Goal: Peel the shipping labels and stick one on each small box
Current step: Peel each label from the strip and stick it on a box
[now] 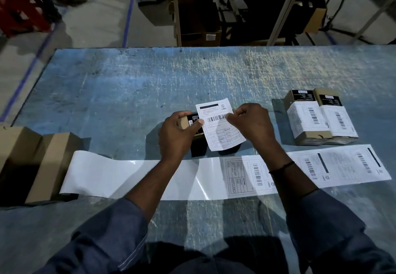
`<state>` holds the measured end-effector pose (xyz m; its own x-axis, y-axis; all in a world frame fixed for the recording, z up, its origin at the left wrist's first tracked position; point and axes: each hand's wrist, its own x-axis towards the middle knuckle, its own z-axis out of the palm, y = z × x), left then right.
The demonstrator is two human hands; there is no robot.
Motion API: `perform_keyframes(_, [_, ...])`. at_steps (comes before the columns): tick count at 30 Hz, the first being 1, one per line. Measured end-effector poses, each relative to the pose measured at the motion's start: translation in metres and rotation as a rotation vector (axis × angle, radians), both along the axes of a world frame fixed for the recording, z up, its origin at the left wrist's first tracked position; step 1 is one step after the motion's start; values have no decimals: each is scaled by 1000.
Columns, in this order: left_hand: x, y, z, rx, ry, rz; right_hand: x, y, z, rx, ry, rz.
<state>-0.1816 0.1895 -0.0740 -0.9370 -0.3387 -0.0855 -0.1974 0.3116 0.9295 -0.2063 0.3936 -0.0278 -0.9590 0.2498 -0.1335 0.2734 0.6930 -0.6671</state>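
My left hand [179, 133] grips a small brown and black box [189, 121] at the middle of the table. A peeled white shipping label [218, 127] hangs over that box, pinched at its right edge by my right hand [250, 123]. Along the near side lies the long backing strip [137, 177]; its left half is bare and glossy, and three labels [246, 175] remain on its right half. Two small labelled boxes [321, 117] lie side by side at the right.
Two plain brown boxes [40, 160] stand at the left edge of the scratched blue table [150, 85]. Beyond the far edge are cardboard cartons and a shelf frame [199, 16] on the floor, and a red crate [21, 3] at the far left.
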Motion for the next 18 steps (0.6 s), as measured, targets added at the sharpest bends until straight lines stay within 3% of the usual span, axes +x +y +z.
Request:
perform_keyframes(4, [1, 0, 0, 19, 0, -7, -1, -4, -2, 235, 26, 45])
perform_keyframes(6, [2, -1, 0, 36, 2, -19, -2, 3, -4, 260, 7, -3])
perform_keyframes(11, [3, -8, -5, 75, 77, -94, -7, 28, -17, -164, 7, 76])
perform_keyframes(14, [-1, -16, -8, 77, 83, -126, -5, 24, -23, -254, 2, 146])
perform_keyframes(18, [-13, -32, -4, 38, 65, -226, 6, 24, -26, -360, 2, 40])
